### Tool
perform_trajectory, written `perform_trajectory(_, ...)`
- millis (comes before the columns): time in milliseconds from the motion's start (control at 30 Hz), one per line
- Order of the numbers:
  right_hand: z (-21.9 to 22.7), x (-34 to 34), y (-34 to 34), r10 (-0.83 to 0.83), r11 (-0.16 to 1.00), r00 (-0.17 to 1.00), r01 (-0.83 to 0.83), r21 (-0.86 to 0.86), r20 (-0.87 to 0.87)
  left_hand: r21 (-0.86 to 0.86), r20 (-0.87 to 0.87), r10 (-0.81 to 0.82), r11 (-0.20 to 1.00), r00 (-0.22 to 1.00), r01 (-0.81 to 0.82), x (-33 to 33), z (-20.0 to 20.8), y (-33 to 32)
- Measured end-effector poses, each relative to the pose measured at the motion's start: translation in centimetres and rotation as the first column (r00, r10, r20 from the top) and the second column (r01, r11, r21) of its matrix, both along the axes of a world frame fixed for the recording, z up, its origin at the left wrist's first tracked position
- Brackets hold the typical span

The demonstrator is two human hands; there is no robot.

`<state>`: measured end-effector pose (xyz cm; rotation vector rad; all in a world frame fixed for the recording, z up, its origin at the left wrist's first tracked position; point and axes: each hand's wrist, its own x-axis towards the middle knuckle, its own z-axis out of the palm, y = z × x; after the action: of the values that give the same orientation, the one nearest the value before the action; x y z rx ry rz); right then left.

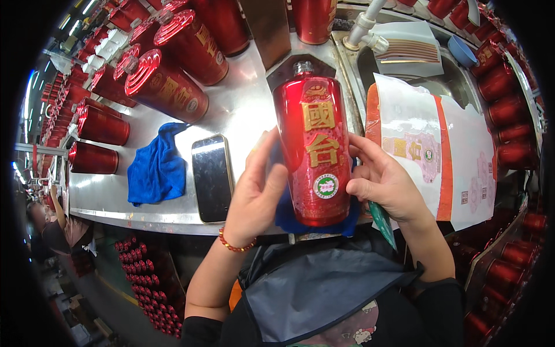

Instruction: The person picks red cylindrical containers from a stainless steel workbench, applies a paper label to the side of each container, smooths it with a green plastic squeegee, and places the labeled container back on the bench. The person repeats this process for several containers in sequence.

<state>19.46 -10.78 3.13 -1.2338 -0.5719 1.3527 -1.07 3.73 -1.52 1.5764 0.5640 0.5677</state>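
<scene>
Worktop: shiny metal worktop [245,101], red bottles [167,87] crowding its far left, a blue cloth [157,165] and a phone [211,179] nearer.
Red bottle: held at the near edge, between both grips, printed face toward the view.
Long axis: neck pointing away from the person, base toward the apron [324,289].
Right grip [393,182]: nearer, thumb and fingers pinching the bottle's right side.
Left grip [253,199]: loosely curved beside its left wall; cannot tell whether it presses.
</scene>
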Motion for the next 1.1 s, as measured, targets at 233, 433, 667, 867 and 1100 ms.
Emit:
perform_trajectory(233, -0.6, -0.3, 0.1, -0.022, 1.0, 1.0, 0.022, 0.019, 0.008, -0.09, 0.006, -0.037, 0.995, 0.999, 0.037, -0.2, -0.6, -0.9)
perform_trajectory(433, -0.5, 0.1, 0.0, 0.013, 1.0, 1.0, -0.013, 0.024, -0.007, -0.184, 0.023, -0.057, 0.981, 0.998, 0.061, -0.7, -1.1, -0.7)
perform_trajectory(667, -0.3, 0.6, 0.4, 0.034, 0.999, 0.999, -0.034, -0.013, 0.024, -0.305, 0.16, 0.082, 0.952, 0.984, -0.03, 3.7, 4.7, 1.8)
perform_trajectory(867, 0.2, 0.2, 1.0, 0.068, 0.998, 0.998, -0.068, 0.015, 0.017, -0.227, -0.002, 0.095, 0.97, 0.995, -0.093, 7.2, 6.9, 3.1)
perform_trajectory(1100, 0.0, 0.2, 1.1, 0.049, 0.999, 0.999, -0.049, 0.011, -0.007, -0.238, -0.017, 0.096, 0.966, 0.995, -0.097, 7.6, 6.4, 3.4)
